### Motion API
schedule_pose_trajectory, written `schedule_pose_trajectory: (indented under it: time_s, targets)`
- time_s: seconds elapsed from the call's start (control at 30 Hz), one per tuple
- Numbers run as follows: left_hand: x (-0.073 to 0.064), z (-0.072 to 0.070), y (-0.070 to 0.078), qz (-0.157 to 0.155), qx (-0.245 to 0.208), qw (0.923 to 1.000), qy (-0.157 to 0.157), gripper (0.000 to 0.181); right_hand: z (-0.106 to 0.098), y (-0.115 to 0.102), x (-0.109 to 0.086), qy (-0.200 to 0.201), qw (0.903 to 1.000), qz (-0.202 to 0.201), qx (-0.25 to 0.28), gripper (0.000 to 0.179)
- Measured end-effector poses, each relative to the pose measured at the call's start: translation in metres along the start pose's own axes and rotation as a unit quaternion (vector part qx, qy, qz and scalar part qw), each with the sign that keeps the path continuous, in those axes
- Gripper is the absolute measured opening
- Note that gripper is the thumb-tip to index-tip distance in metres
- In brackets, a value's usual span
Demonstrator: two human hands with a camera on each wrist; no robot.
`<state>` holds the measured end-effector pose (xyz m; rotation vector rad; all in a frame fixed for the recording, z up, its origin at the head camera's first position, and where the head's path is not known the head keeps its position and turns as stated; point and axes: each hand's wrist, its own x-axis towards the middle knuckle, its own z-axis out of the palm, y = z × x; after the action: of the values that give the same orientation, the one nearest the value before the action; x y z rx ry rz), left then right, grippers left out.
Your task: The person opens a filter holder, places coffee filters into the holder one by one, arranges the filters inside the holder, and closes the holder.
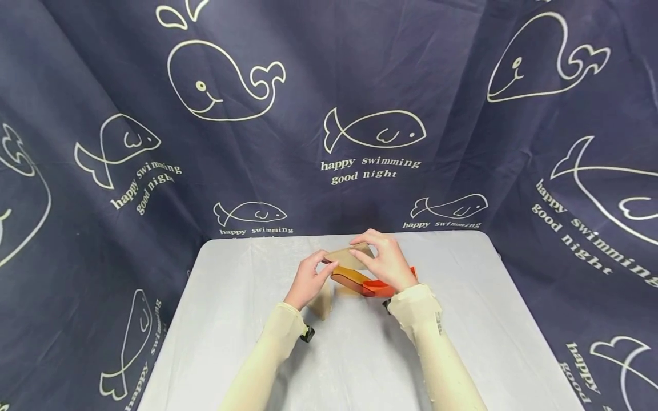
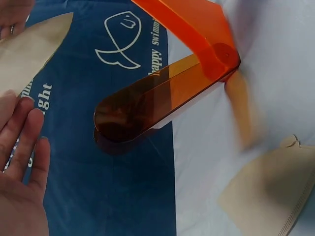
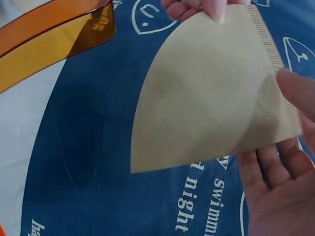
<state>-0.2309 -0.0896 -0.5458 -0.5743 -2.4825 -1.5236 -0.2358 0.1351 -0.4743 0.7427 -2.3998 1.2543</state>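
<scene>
A brown paper coffee filter [image 3: 206,93] is held up between both hands above the table. In the head view my left hand [image 1: 308,279] pinches its left end, and my right hand [image 1: 382,260] grips the right end. The right wrist view shows the right thumb [image 3: 298,93] lying over the crimped seam with fingers behind the paper. Below the hands is an orange plastic filter holder [image 2: 209,32] with see-through amber sides [image 2: 142,101]. The right hand and wrist partly cover it in the head view.
A second brown coffee filter [image 1: 322,302] lies on the table, below the left hand. The white-covered table [image 1: 442,342] meets a dark blue curtain [image 1: 303,171] with whale and fish drawings at its far edge and sides.
</scene>
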Motion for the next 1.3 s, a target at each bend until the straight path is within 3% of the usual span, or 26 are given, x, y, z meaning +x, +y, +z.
schedule_pose_trajectory:
  time_s: [0.2,0.43,0.57,0.7,0.83,1.07,1.3]
  targets:
    - [-0.002,0.000,0.001,-0.007,-0.014,0.9999,0.004,0.010,0.003,0.000,-0.002,-0.001,1.0000,0.003,0.000,0.013]
    - [-0.004,0.005,-0.001,-0.023,-0.104,0.9942,0.006,0.011,0.004,-0.001,-0.007,0.024,0.9974,0.043,0.053,0.011]
    - [-0.005,0.010,0.001,-0.035,-0.119,0.9922,0.004,0.013,0.005,-0.001,-0.010,0.031,0.9945,0.051,0.086,0.011]
    - [-0.004,0.011,0.003,-0.034,-0.100,0.9943,0.013,0.015,0.007,0.000,-0.011,0.035,0.9928,0.042,0.106,0.010]
    - [-0.003,0.009,0.003,-0.024,-0.065,0.9974,0.020,0.014,0.006,0.000,-0.010,0.031,0.9946,0.033,0.093,0.013]
    - [-0.003,0.007,0.003,0.008,-0.027,0.9996,-0.001,0.011,0.005,-0.001,-0.008,0.026,0.9988,-0.003,0.043,0.020]
    - [-0.001,0.006,0.003,0.022,-0.025,0.9994,-0.013,0.012,0.009,0.000,-0.004,0.024,0.9987,-0.029,0.034,0.011]
